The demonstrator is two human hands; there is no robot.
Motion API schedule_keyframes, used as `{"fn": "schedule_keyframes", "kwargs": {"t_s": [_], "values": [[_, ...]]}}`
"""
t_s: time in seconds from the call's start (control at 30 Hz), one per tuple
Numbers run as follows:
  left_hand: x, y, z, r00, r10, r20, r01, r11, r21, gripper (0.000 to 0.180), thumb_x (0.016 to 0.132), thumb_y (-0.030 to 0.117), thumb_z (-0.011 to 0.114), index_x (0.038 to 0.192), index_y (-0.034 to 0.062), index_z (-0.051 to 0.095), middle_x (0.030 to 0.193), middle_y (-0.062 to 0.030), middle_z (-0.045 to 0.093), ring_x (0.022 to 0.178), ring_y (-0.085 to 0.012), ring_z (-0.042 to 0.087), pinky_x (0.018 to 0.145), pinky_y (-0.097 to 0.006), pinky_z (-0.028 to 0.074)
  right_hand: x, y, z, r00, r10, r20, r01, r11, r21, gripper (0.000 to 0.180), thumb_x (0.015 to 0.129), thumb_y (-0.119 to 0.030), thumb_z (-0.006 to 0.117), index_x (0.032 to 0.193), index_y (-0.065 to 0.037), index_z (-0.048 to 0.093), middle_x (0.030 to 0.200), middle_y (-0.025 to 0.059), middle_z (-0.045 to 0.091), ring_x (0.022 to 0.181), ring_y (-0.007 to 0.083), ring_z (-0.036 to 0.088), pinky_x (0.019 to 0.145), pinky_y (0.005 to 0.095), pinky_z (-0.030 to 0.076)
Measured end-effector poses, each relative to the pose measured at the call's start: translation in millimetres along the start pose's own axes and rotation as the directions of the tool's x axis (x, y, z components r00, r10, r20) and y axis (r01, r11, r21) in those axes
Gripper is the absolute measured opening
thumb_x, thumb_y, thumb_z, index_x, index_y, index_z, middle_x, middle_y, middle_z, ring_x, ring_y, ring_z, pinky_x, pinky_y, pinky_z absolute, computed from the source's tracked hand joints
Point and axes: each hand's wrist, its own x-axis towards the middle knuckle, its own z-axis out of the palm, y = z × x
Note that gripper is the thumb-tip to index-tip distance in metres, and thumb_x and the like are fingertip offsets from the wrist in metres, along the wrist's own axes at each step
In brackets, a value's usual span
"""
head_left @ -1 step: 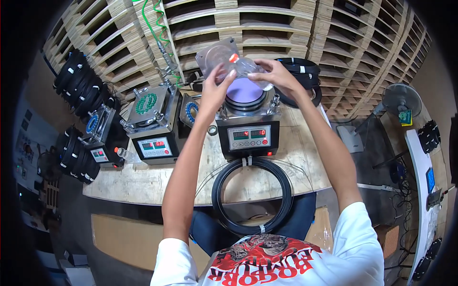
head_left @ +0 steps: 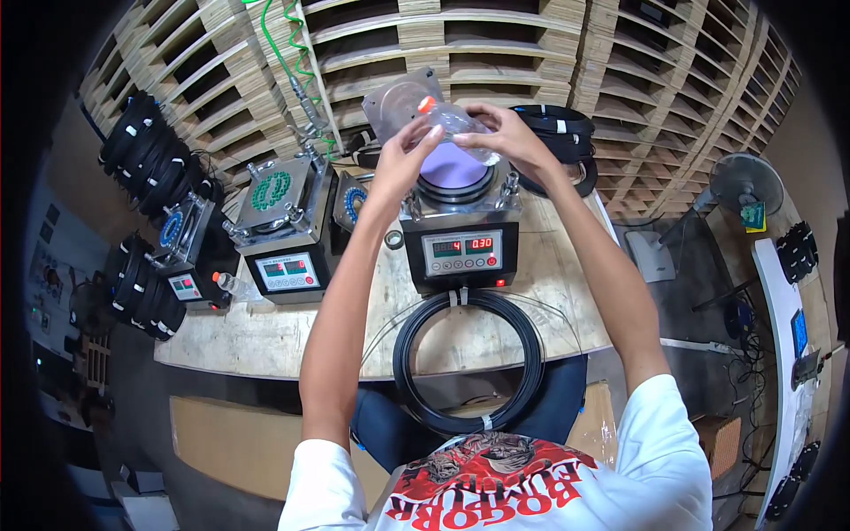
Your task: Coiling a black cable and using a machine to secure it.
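A clear plastic bottle [head_left: 462, 128] with an orange-red cap [head_left: 428, 104] is tilted over the middle machine, held between both hands. My left hand [head_left: 403, 157] grips it near the cap end, thumb uppermost. On the body, my right hand [head_left: 513, 140] is closed from the far right side. Directly beneath lies a round lilac pad [head_left: 453, 173] on top of the steel polishing machine [head_left: 460, 252], whose front panel has lit red digits. A square metal plate [head_left: 398, 102] with a round mark stands behind the bottle, partly covered by it and my hand.
A coil of black cable [head_left: 403, 354] overhangs the front edge of the wooden table [head_left: 239, 341]. Left stand a machine with a green ring of connectors [head_left: 271, 190], another with a blue ring [head_left: 173, 230], and a second bottle [head_left: 235, 286]. Pallets [head_left: 496, 44] rise behind; a fan [head_left: 746, 186] stands right.
The bottle's cap end has shifted slightly left and up, with both hands still around it. The red digits on the middle and left machines have changed.
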Motion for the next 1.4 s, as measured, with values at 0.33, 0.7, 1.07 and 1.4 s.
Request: {"fn": "schedule_keyframes", "kwargs": {"t_s": [0.33, 0.7, 1.07, 1.4], "values": [[-25, 17, -54, 0.966, 0.038, -0.255, -0.117, 0.945, -0.305, 0.038, 0.086, 0.024, 0.079, 0.114, 0.0045, 0.062, 0.102, -0.0019, 0.067, 0.092, -0.0107, 0.065, 0.078, -0.029, 0.053, 3, 28, 14, 0.994, -0.105, -0.017, 0.095, 0.950, -0.298, 0.041, 0.093, -0.030, 0.066, 0.128, -0.009, 0.060, 0.113, 0.0144, 0.068, 0.108, 0.0268, 0.063, 0.093, 0.0360, 0.049], [-98, -168, -114, 0.930, -0.072, -0.360, 0.180, 0.944, 0.276, 0.055, 0.072, 0.028, 0.088, 0.111, -0.0043, 0.065, 0.098, -0.0112, 0.071, 0.089, -0.0152, 0.065, 0.080, -0.031, 0.051, -11, 61, 25, 0.956, -0.168, -0.242, -0.046, 0.725, -0.687, 0.032, 0.099, -0.017, 0.046, 0.128, -0.021, 0.058, 0.108, 0.0213, 0.060, 0.104, 0.0414, 0.056, 0.090, 0.0503, 0.047], [-151, -204, -100, 0.959, -0.145, -0.245, 0.250, 0.843, 0.477, 0.051, 0.074, 0.017, 0.084, 0.114, -0.0027, 0.060, 0.106, -0.0186, 0.069, 0.097, -0.0281, 0.068, 0.086, -0.038, 0.051, -12, 65, 23, 0.925, -0.250, -0.285, 0.012, 0.770, -0.637, 0.029, 0.099, -0.009, 0.043, 0.123, -0.011, 0.060, 0.099, 0.0203, 0.061, 0.100, 0.0381, 0.058, 0.091, 0.0442, 0.044], [-44, -122, -105, 0.953, 0.243, -0.180, -0.162, 0.912, 0.376, 0.069, 0.084, 0.018, 0.078, 0.143, 0.0031, 0.044, 0.119, -0.0122, 0.061, 0.097, -0.0159, 0.061, 0.086, -0.031, 0.051, -13, 61, 20, 0.925, -0.192, -0.327, -0.026, 0.828, -0.560, 0.031, 0.097, -0.005, 0.044, 0.123, -0.010, 0.059, 0.105, 0.0203, 0.062, 0.103, 0.0372, 0.059, 0.092, 0.0424, 0.044]]}}
